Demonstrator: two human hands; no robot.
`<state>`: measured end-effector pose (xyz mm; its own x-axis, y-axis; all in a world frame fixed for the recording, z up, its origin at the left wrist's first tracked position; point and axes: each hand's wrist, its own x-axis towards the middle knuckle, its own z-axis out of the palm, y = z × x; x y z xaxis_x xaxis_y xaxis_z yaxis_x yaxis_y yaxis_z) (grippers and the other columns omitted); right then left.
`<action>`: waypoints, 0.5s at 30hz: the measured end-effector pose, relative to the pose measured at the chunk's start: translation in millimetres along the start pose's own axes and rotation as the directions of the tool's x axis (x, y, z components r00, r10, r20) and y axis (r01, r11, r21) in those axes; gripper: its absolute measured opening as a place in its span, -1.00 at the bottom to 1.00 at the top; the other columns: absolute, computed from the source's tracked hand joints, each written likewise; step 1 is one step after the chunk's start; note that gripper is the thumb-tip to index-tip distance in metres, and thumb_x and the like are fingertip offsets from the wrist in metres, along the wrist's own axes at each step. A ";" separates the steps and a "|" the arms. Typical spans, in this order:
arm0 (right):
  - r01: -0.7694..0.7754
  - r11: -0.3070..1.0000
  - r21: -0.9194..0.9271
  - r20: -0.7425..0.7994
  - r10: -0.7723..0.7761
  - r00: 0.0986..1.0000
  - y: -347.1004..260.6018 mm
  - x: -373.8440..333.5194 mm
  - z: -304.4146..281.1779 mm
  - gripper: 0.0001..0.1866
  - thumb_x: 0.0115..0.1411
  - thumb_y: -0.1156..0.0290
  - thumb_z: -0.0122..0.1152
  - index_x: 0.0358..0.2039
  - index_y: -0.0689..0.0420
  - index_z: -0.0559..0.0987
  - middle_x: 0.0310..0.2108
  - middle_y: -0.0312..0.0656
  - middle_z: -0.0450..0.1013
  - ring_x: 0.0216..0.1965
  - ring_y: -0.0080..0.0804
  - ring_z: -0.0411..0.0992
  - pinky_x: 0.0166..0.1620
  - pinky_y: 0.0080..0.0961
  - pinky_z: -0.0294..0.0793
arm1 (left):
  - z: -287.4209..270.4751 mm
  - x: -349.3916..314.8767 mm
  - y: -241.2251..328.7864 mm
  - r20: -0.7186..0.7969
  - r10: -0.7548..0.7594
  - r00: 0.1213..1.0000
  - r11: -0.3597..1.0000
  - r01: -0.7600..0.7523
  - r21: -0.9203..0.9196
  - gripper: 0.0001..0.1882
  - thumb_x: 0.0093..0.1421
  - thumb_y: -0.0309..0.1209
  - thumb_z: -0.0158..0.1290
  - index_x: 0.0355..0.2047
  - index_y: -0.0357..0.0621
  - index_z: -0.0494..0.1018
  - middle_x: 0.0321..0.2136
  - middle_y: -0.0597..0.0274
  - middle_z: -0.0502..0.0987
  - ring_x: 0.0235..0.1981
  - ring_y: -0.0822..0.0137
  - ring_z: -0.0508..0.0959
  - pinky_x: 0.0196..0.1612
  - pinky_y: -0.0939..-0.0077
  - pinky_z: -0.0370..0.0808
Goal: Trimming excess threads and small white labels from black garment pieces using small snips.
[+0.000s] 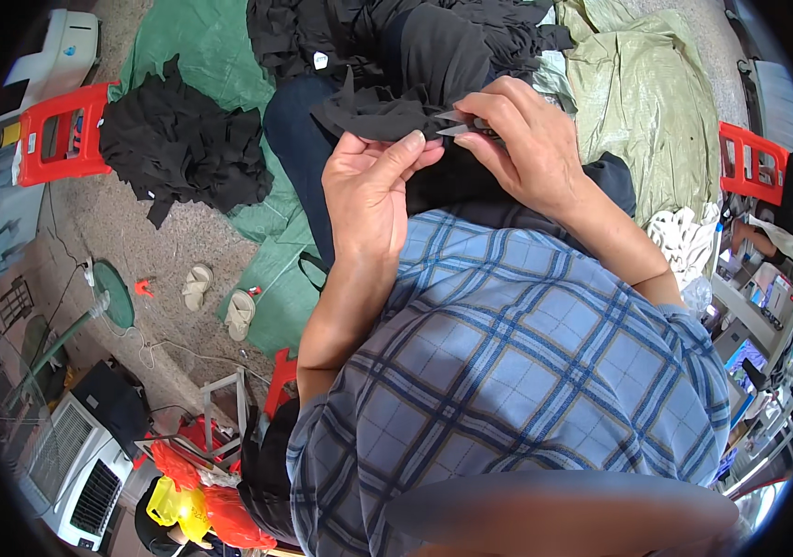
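My left hand (370, 193) pinches the edge of a piece of black cloth (373, 113) between thumb and fingers, above my lap. Small metal thread snips (453, 130) sit in my right hand (534, 147), their two pointed blades parted and directed left at the cloth by my left fingertips. Whether the blades touch the cloth, I cannot tell. Beyond my hands, a big heap of black garments (448, 56) lies over my legs and the ground sheet, with a small white label (320, 60) showing on it.
A second black garment pile (188, 139) lies left on a green sheet (169, 37), beside a red plastic stool (62, 135). Pale woven sheeting (652, 102) spreads at the right, near another red stool (751, 162). Sandals (240, 314) and cables are on the floor.
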<state>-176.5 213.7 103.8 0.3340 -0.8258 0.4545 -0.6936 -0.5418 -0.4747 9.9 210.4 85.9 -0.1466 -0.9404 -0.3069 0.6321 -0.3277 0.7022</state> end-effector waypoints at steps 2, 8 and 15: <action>0.038 0.997 -0.065 -0.029 -0.040 0.999 2.2 -0.4 2.6 -0.66 -0.02 0.48 0.35 -0.20 0.16 0.48 -0.35 -0.19 0.46 -0.40 -0.22 0.44 -0.40 -0.41 0.43 | 1.8 0.3 -0.4 -0.004 0.000 1.000 1.000 0.000 -0.002 -0.81 0.11 -0.72 0.10 -0.24 -0.35 0.45 -0.35 0.01 0.57 -0.36 0.24 0.63 -0.23 0.38 0.65; 0.071 0.990 -0.125 -0.134 -0.088 0.987 4.0 -1.2 13.1 -0.68 -0.08 0.35 0.38 -0.27 0.06 0.53 -0.40 -0.31 0.41 -0.40 -0.34 0.42 -0.40 -0.48 0.44 | 4.1 0.9 -0.7 -0.007 0.003 1.000 1.000 -0.003 -0.010 -0.82 0.11 -0.73 0.10 -0.25 -0.35 0.44 -0.35 0.01 0.58 -0.37 0.24 0.63 -0.23 0.38 0.66; 0.061 0.989 -0.132 -0.156 -0.081 0.984 2.9 1.0 17.9 -0.68 -0.10 0.35 0.38 -0.29 0.06 0.54 -0.41 -0.33 0.41 -0.41 -0.37 0.41 -0.40 -0.50 0.44 | 4.1 2.7 -4.2 -0.004 0.022 1.000 1.000 -0.022 -0.008 -0.83 0.10 -0.72 0.11 -0.27 -0.36 0.43 -0.35 -0.02 0.58 -0.40 0.23 0.64 -0.24 0.40 0.66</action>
<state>-166.7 208.4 89.4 0.2856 -0.7444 0.6036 -0.7505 -0.5654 -0.3422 3.7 208.9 84.7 -0.1297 -0.9469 -0.2943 0.6416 -0.3065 0.7032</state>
